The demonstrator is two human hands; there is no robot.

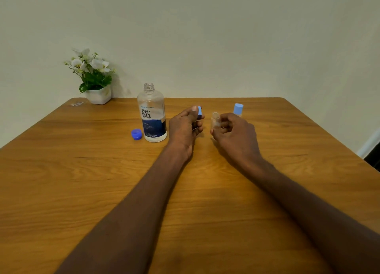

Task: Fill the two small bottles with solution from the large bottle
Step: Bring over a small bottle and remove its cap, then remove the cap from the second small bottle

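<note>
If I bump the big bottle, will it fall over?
Maybe. The big bottle is tall and narrow, so it could tip, though the liquid low inside probably steadies it. Its blue cap lies beside it on the table, so a tip would likely spill.

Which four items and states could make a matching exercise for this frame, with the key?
Items:
1. large bottle
2. dark blue cap
3. light blue cap
4. uncapped small bottle

States:
A. held in the right hand
B. lying on the table left of the large bottle
C. standing open, no cap
D. held in the left hand

Pairs: 1-C, 2-B, 3-D, 4-A
</note>
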